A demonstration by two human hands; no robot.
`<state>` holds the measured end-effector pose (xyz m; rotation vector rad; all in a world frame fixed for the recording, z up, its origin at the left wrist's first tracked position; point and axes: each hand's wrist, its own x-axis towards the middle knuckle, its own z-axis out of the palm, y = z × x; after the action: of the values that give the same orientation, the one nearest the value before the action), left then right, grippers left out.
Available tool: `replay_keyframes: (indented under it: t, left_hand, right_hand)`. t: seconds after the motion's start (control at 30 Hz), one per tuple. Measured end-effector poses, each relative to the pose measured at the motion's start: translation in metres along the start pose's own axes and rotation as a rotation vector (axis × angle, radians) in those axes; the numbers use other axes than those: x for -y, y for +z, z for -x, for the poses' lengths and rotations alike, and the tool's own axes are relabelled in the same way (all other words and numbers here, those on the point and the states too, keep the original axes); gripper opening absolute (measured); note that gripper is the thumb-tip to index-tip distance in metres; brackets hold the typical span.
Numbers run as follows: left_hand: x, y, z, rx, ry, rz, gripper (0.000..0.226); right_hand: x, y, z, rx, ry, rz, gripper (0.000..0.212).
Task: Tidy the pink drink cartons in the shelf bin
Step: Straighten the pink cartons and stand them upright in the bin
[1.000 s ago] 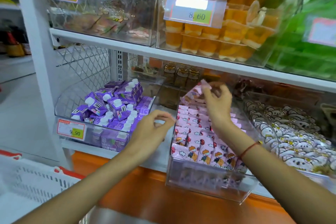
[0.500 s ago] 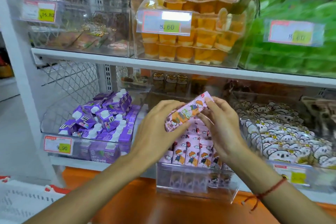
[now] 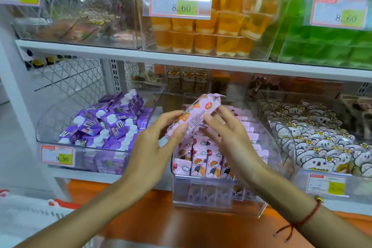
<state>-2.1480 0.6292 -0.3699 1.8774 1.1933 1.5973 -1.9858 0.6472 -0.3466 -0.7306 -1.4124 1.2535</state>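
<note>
- Plainly, the left hand [image 3: 150,153] grips a single pink drink carton [image 3: 194,116], thumb on its near face and fingers curled round its lower end; that end is partly hidden behind the thumb.
- The carton is tilted, its upper end pointing up and to the right, and it is held above the clear shelf bin [image 3: 217,197], not resting in it.
- The right hand [image 3: 231,143] has its fingers spread and nearly straight, with the fingertips [image 3: 208,122] against the carton's right side; whether any finger hooks behind the carton cannot be told.
- More pink cartons [image 3: 203,162] stand upright in rows in the bin below; the hands cover the middle rows, so their order there cannot be made out.
- Small print on the held carton is too blurred to read.
- A red string bracelet [image 3: 308,217] sits on the right wrist.
- To the left, a bin of purple drink pouches [image 3: 108,125] with white caps lies in a loose heap, with a price tag [image 3: 58,156] on its front.
- To the right, white animal-print packets [image 3: 314,145] fill another bin, cut off at the frame's edge.
- On the upper shelf, orange jelly cups [image 3: 211,32] sit behind a tag reading 8.60; the green goods [image 3: 330,46] beside them are too blurred to identify.
- A white basket [image 3: 26,217] shows only partly at the lower left corner.
</note>
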Motion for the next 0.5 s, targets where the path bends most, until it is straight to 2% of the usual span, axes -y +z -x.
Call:
replay_keyframes:
  t: [0.17,0.27,0.37,0.43,0.5]
  left_hand:
    - [-0.009,0.007,0.001,0.028,0.116,-0.192,0.049]
    - [-0.016,0.006,-0.001,-0.011,0.072,-0.131,0.04]
    - [-0.027,0.004,-0.005,-0.006,-0.063,0.026,0.034]
    - [-0.033,0.005,-0.007,0.043,-0.235,0.216,0.031]
    - [-0.036,0.004,-0.007,0.091,-0.384,0.306,0.027]
  right_hand:
    - [-0.002,0.005,0.004,-0.23,-0.135,0.037,0.033]
    - [0.004,0.007,0.008,-0.232,-0.168,0.083,0.041]
    - [0.012,0.004,0.011,-0.167,-0.156,0.136,0.037]
    - [0.014,0.001,0.011,-0.114,-0.115,0.172,0.026]
    - [0.013,0.001,0.012,-0.125,-0.045,0.169,0.021]
